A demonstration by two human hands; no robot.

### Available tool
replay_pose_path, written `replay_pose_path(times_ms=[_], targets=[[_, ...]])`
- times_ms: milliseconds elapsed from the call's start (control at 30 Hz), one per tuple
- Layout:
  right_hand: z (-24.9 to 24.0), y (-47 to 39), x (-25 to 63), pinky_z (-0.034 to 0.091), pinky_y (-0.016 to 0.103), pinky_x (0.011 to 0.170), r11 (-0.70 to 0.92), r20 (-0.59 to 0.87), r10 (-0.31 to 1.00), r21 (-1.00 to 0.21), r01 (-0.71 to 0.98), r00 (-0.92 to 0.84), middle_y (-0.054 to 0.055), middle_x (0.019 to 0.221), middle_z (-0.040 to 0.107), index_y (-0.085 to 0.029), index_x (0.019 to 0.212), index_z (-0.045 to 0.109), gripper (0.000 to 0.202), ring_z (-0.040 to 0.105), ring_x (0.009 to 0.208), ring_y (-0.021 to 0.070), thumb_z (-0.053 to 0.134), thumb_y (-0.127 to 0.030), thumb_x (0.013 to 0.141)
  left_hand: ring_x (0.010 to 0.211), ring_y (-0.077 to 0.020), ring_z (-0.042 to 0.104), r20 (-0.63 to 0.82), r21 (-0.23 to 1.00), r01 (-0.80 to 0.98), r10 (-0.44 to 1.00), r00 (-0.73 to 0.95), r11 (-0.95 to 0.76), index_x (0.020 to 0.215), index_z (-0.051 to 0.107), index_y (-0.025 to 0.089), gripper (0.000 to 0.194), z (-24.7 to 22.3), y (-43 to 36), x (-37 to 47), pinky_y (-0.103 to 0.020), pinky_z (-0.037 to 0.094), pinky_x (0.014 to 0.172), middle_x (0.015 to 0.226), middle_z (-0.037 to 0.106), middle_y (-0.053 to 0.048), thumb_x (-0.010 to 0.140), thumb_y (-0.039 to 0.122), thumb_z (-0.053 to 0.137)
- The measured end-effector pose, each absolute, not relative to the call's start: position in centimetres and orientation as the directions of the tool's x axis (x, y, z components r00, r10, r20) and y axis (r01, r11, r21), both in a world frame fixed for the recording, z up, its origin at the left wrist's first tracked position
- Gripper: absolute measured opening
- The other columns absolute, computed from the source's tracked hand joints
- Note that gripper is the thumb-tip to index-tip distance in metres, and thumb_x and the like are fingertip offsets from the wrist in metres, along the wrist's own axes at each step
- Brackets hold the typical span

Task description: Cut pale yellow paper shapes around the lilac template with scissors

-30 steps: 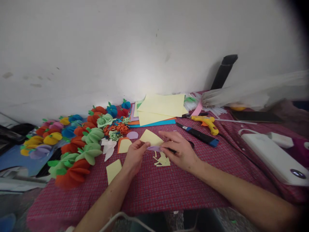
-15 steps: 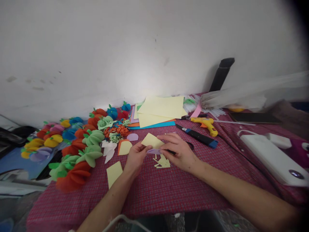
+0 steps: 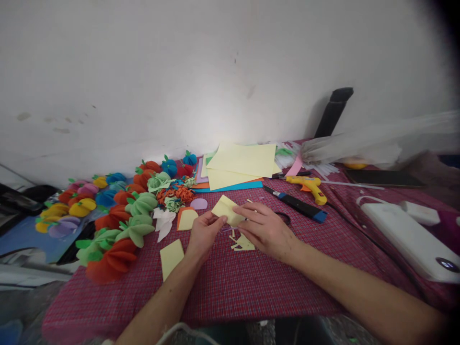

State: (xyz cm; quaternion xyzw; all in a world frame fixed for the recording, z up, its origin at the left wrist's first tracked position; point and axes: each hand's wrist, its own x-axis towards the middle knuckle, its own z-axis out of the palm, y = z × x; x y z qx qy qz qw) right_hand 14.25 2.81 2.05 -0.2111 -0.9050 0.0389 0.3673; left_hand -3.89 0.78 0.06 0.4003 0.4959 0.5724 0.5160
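Pinching yellow paper [image 3: 225,208] above the desk [image 3: 230,292], left hand [image 3: 201,235] at eight o'clock, right hand [image 3: 269,229] at four, perhaps also gripping half-hidden black scissors [image 3: 288,217]; hovering by yellow scraps [image 3: 246,243] at five.

Pale yellow paper [image 3: 224,208], red checked tablecloth [image 3: 247,292]

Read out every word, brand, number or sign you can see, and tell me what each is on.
None can be read with certainty.
White rounded slab-shaped device: lit marks on its dark oval display, too blurred to read.
Yellow plastic glue gun: no lettering legible.
Small pale-yellow four-cornered sheet being held: no writing visible.
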Motion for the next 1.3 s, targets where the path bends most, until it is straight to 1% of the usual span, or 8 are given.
replay_pose_path(times_ms=[100,167,300,367,467,600,800,1300], targets=[[1.9,2.8,14.1,0.038,0.042,0.092,0.881,0.665,0.472,-0.352,0.315,-0.579,0.005,0.118,0.055,-0.02,0.082,0.064,0.012,0.046,0.108,0.0208,0.052,-0.019,0.079,0.06,-0.0129,0.058,-0.048,0.987,-0.162,0.986,-0.157,0.022,0.074,0.065,0.012,0.02,0.1,0.8,-3.9,-0.025,0.044,0.061,0.065,0.066,-0.002,0.061,0.027,0.068],[1.8,3.0,14.1,0.036,0.041,0.093,0.809,0.649,0.586,-0.499,0.31,-0.485,0.006,0.119,0.053,-0.02,0.079,0.065,0.011,0.046,0.109,0.0205,0.054,-0.021,0.078,0.061,-0.0137,0.058,-0.036,0.989,-0.144,0.988,-0.152,0.014,0.075,0.066,0.012,0.021,0.2,0.8,-3.8,-0.026,0.044,0.062,0.066,0.066,-0.003,0.062,0.029,0.068],[1.2,3.4,13.9,0.039,0.038,0.09,0.558,0.461,0.812,-0.793,0.245,-0.357,0.006,0.115,0.056,-0.021,0.076,0.065,0.012,0.05,0.107,0.0201,0.054,-0.026,0.078,0.074,-0.0168,0.059,0.005,0.993,-0.12,0.998,-0.06,-0.012,0.088,0.066,0.013,0.028,0.5,0.5,-3.5,-0.028,0.044,0.072,0.078,0.068,-0.004,0.067,0.03,0.064],[0.8,3.6,13.7,0.042,0.035,0.085,0.452,0.37,0.856,-0.875,0.176,-0.361,0.006,0.106,0.06,-0.02,0.073,0.065,0.014,0.055,0.099,0.0191,0.054,-0.028,0.078,0.075,-0.0167,0.059,0.007,0.996,-0.085,1.0,-0.017,-0.008,0.09,0.067,0.014,0.027,0.6,0.3,-3.3,-0.028,0.043,0.071,0.078,0.068,-0.003,0.069,0.031,0.061],[0.4,3.8,13.4,0.047,0.027,0.064,0.303,0.238,0.889,-0.946,0.114,-0.391,0.003,0.078,0.065,-0.017,0.072,0.063,0.018,0.06,0.069,0.015,0.053,-0.032,0.077,0.067,-0.0145,0.056,0.0,0.999,-0.032,1.0,0.009,0.0,0.088,0.067,0.015,0.026,0.7,0.0,-3.3,-0.024,0.042,0.063,0.074,0.067,-0.001,0.072,0.034,0.057],[0.5,3.7,13.2,0.043,0.023,0.051,0.198,0.143,0.921,-0.973,0.12,-0.363,0.0,0.059,0.059,-0.016,0.07,0.061,0.02,0.053,0.052,0.0113,0.054,-0.034,0.075,0.063,-0.0143,0.054,0.0,1.0,0.017,1.0,-0.017,0.0,0.076,0.067,0.014,0.027,0.8,-0.1,-3.3,-0.024,0.04,0.059,0.065,0.064,-0.001,0.073,0.038,0.054],[0.5,3.8,13.3,0.043,0.022,0.049,0.207,0.145,0.932,-0.965,0.159,-0.331,0.0,0.059,0.059,-0.015,0.069,0.061,0.019,0.053,0.052,0.0112,0.055,-0.033,0.074,0.066,-0.0171,0.054,-0.009,0.999,0.041,0.998,-0.062,0.011,0.067,0.066,0.015,0.027,0.8,-0.1,-3.3,-0.025,0.041,0.061,0.063,0.062,-0.003,0.072,0.037,0.051],[0.5,3.7,13.3,0.043,0.023,0.051,0.3,0.198,0.925,-0.905,0.302,-0.325,0.001,0.063,0.062,-0.016,0.069,0.062,0.02,0.055,0.055,0.0126,0.052,-0.031,0.076,0.061,-0.0143,0.05,0.079,0.989,0.129,0.996,-0.037,-0.073,0.061,0.062,0.016,0.027,1.6,-0.2,-3.2,-0.022,0.038,0.06,0.059,0.059,0.0,0.076,0.032,0.046]])
